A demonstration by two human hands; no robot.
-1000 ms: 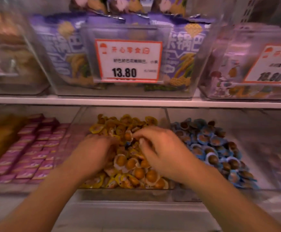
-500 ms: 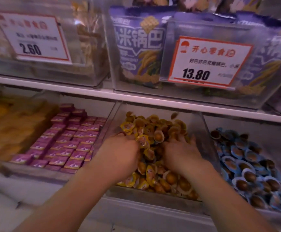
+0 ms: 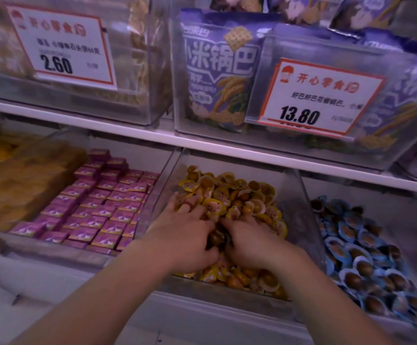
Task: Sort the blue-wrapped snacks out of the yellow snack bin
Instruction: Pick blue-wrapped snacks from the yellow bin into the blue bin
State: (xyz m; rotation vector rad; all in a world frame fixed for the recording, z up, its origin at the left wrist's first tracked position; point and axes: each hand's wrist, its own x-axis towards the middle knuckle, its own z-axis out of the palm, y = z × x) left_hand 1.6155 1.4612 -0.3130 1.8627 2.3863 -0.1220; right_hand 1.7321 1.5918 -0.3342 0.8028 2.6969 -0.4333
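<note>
left hand and right hand buried in clear bin of yellow-wrapped snacks | fingers curled into pile, pinch unclear | no blue-wrapped snack visible there | risk: digging spills pieces over front rim

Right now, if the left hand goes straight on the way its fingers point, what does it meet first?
The left hand lies on the pile with fingers pointing up and away, toward the back. It would first push into more yellow-wrapped snacks just ahead, then probably the clear bin's back wall; depth there is unclear.
</note>
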